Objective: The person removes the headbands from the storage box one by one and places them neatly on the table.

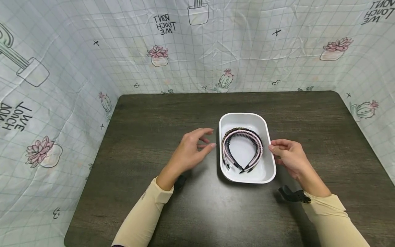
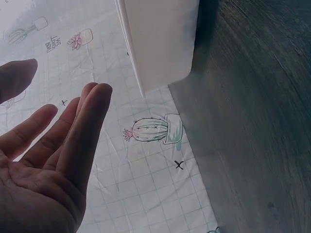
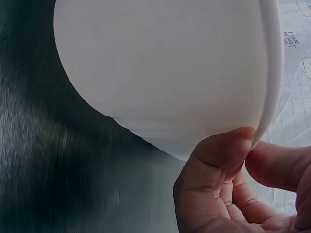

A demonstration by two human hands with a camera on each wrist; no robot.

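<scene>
A white plastic storage bin (image 1: 266,171) with rounded corners stands on the dark table. Several headbands (image 1: 260,147) lie nested inside it, black, pink and patterned, their ends toward the near side. My right hand (image 1: 289,156) pinches the bin's right rim; in the right wrist view the thumb and curled fingers (image 3: 214,160) meet at that rim. To the left of the bin, my left hand (image 1: 192,149) is held with fingers and thumb apart and nothing between them. The left wrist view shows these spread fingers (image 2: 82,141) apart from the white bin wall (image 2: 163,43).
The dark wood-grain table (image 1: 148,127) extends around the bin. A white curtain (image 1: 191,68) printed with cacti and a grid hangs behind it and along both sides. Black straps (image 1: 293,195) sit at the wrists.
</scene>
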